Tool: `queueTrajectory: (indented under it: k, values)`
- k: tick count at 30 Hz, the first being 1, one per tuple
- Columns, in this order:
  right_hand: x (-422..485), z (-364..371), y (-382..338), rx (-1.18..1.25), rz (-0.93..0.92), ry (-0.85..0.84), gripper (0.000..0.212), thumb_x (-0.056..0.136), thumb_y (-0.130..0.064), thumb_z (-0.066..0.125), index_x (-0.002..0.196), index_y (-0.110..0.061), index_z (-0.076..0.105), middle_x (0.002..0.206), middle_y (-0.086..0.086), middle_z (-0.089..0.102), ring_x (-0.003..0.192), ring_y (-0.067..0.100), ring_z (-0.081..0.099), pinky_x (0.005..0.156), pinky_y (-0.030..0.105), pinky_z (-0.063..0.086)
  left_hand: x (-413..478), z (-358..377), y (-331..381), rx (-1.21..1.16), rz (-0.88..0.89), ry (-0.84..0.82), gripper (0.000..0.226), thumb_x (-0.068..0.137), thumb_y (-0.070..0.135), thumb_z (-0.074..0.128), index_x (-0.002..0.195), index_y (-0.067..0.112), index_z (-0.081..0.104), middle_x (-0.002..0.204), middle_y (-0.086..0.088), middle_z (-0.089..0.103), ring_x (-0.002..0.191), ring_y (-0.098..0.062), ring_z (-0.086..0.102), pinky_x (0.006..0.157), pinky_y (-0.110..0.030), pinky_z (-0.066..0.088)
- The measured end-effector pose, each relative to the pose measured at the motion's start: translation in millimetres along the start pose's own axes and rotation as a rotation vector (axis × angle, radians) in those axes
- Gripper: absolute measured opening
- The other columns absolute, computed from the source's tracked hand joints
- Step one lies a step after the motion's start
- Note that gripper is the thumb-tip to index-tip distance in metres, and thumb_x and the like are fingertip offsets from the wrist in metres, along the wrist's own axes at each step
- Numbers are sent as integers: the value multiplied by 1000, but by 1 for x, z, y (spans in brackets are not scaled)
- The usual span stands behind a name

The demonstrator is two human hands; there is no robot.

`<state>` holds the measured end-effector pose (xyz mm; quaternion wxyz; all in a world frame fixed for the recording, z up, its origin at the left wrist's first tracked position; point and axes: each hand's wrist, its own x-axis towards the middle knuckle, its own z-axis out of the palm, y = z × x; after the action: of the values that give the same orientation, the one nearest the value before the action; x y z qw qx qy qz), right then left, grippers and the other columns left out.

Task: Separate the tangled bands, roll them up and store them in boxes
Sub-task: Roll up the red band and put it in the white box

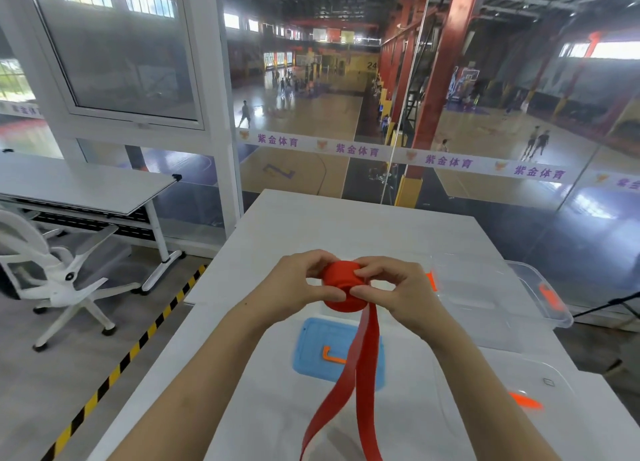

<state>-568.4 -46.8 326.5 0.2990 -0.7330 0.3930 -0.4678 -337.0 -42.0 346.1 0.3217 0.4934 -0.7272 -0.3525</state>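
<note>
A: Status on the red band point(349, 370)?

B: Mid-roll. Both hands at frame centre, above the white table point(311, 225). Left hand point(294, 287) closed around the side of the roll point(341, 287), right hand point(391, 294) pinching it from the other side with thumb and fingertips. Two loose tails hang from the roll down to the bottom edge of the frame, so a fair length is unwound.

A: So not boxed yet.

B: No. My read: separating is done for this one, since only one band is in hand with nothing tangled on it. Rolling partly done, storing not started. I see no other bands anywhere.

A: Boxes?

B: Blue lid point(337, 353) with an orange clip lies flat just under the hands, behind the tails. A clear lid or tray point(502, 391) with an orange latch sits lower right. A clear box point(498, 287) with orange latches stands right of centre, close to the right hand – looks empty, though clear plastic makes that hard to tell.

A: Surface and room?

B: Plain white tabletop, uncluttered. Left of it, yellow-black hazard tape point(138, 343) on the floor, a white office chair point(52, 270) at middle left, and a second desk point(86, 183) behind it. Beyond that – a glass wall with purple lettering, overlooking an indoor basketball court point(311, 114) across the upper frame, small figures on it.
</note>
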Motion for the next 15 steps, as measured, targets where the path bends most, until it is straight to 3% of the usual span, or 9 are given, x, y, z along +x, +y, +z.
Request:
queueTrajectory:
  k: [3,7,9,12,15]
  values:
    - [0,1,-5,13,10,0,22,80,-11,90,98,-20,80,109,-13,80,105,17,76,95,29,61,1,0,3,40,9,-18,48,85,26,86,128,27,66,122,8,72,116,-15,67,106,-36,56]
    - [-4,1,-8,99,30,24,36,80,-8,90,94,-40,79,108,-11,80,105,20,76,96,32,62,0,1,8,44,63,-5,40,90,27,80,127,30,68,120,11,73,114,-12,67,102,-27,55]
    - [-6,1,-7,124,45,44,36,79,-6,90,95,-37,80,107,-9,81,104,21,77,96,34,62,-1,2,10,-5,59,-19,34,90,30,79,122,33,69,115,16,74,111,-8,68,97,-23,56]
    - [-9,1,-2,121,58,58,32,78,-7,91,100,-28,79,106,-6,81,102,21,77,96,35,62,0,4,11,-43,42,-48,35,91,30,79,125,28,71,114,13,76,111,-13,69,97,-29,58]
    - [-13,3,2,151,91,62,32,78,-8,91,96,-31,79,109,-6,81,103,22,77,94,39,63,0,8,11,-55,17,-61,34,90,30,79,123,26,73,111,11,76,108,-15,71,97,-32,60]
